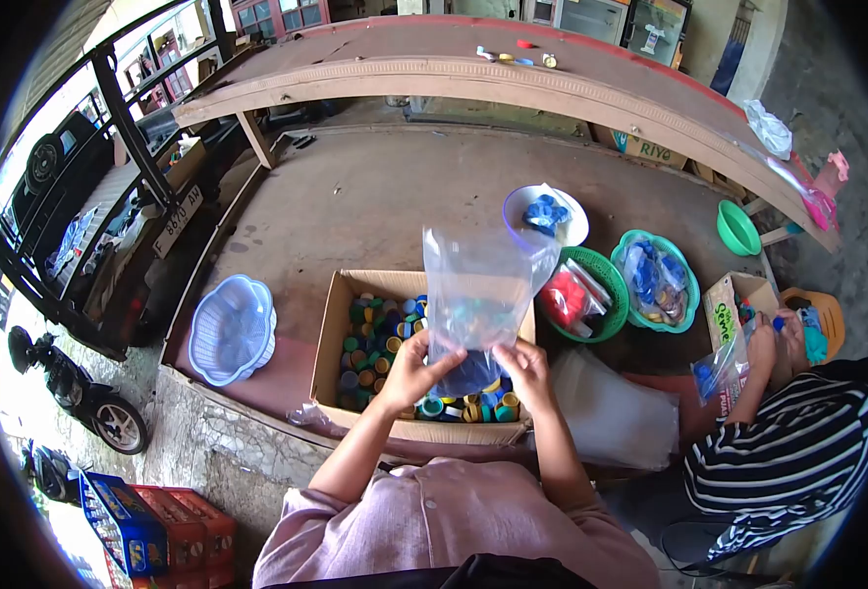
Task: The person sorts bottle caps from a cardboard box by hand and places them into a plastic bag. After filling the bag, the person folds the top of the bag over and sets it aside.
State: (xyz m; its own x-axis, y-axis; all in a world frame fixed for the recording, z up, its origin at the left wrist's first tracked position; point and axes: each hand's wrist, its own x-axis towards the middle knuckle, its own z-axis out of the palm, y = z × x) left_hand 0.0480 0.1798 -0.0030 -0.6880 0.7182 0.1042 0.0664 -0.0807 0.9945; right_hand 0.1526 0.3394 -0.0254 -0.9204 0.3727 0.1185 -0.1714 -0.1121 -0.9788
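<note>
A clear plastic bag [468,270] is held upright in front of me, over a cardboard box [422,429] full of bottle caps [367,344] in blue, green, yellow and white. My left hand [416,375] grips the bag's lower left side, thumb across the front. At the lower right side, my right hand [524,373] pinches it between thumb and fingers. Dark blue shows at the bottom of the bag, between my thumbs. Flat clear plastic bags [616,412] lie in a stack right of the box.
A blue-white basket [233,331] stands at left. Right of the box are a white bowl [571,208], green basket [606,319] and turquoise basket [684,285] holding bagged caps. A co-worker's hands [763,344] hold a bag beside a small box [724,309]. A raised shelf [375,74] spans behind.
</note>
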